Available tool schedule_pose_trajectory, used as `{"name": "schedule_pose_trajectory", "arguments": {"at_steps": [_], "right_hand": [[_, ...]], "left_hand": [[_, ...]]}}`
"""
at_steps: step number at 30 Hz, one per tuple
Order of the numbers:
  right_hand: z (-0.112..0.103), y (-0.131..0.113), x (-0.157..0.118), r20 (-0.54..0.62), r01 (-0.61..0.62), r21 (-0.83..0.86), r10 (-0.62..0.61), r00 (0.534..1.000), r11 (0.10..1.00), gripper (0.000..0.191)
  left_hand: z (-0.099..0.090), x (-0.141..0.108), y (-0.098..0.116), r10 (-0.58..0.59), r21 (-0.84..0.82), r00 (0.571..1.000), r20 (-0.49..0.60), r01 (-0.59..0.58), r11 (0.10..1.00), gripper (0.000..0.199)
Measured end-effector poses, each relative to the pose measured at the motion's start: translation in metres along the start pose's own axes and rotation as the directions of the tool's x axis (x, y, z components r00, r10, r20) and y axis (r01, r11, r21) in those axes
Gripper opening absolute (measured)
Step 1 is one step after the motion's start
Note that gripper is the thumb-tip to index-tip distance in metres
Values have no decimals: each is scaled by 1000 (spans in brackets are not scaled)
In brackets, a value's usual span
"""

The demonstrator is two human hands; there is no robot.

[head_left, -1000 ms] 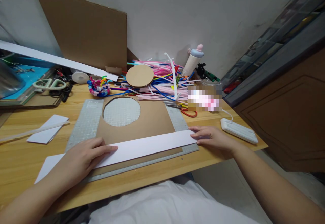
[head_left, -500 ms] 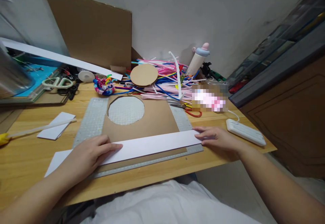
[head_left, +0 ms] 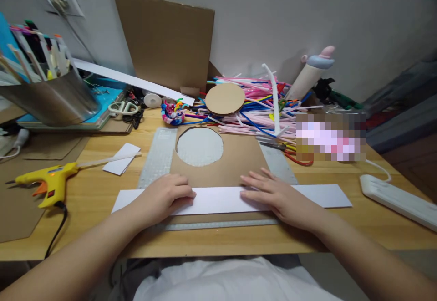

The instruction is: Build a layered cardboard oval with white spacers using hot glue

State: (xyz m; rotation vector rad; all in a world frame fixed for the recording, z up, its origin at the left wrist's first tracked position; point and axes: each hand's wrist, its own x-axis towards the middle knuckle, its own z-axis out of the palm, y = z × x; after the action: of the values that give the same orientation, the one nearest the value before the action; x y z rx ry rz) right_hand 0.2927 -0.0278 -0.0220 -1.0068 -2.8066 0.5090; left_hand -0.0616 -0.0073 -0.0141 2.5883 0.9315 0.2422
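A long white strip lies flat across a brown cardboard sheet with a round hole cut in it. My left hand is on the left half of the strip, fingers curled at its far edge and thumb on its surface. Spread fingers of my right hand rest flat on the strip and cardboard, right of centre. Under the cardboard is a grey cutting mat, its grid showing through the hole.
A yellow glue gun lies at left near small white paper pieces. Behind are a metal pen holder, a cardboard disc, many pipe cleaners and a bottle. A power strip sits at right.
The view has swung left, bringing in the glue gun and pen holder. My right hand has moved left from the strip's right part toward its middle, fingers now spread.
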Motion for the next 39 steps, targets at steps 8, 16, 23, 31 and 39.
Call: {"name": "schedule_pose_trajectory", "arguments": {"at_steps": [8, 16, 23, 31, 39], "right_hand": [[4, -33, 54, 126, 149, 30, -152, 980, 988, 43], [11, -40, 64, 96, 141, 62, -146, 985, 988, 42], [10, -38, 64, 112, 132, 86, -141, 984, 988, 42], [11, -37, 64, 123, 146, 49, -151, 981, 988, 42], [10, -39, 65, 126, 139, 42, -143, 982, 989, 42]], "left_hand": [[-5, -6, 12, -53, 28, 998, 34, 52, 998, 26], [-3, -28, 18, -120, 28, 992, 37, 119, 993, 42], [7, -32, 18, -94, 64, 995, -31, 96, 993, 39], [6, -28, 16, -36, 108, 997, -61, 43, 993, 39], [-7, -22, 27, -105, 56, 994, 6, 105, 993, 31]]}}
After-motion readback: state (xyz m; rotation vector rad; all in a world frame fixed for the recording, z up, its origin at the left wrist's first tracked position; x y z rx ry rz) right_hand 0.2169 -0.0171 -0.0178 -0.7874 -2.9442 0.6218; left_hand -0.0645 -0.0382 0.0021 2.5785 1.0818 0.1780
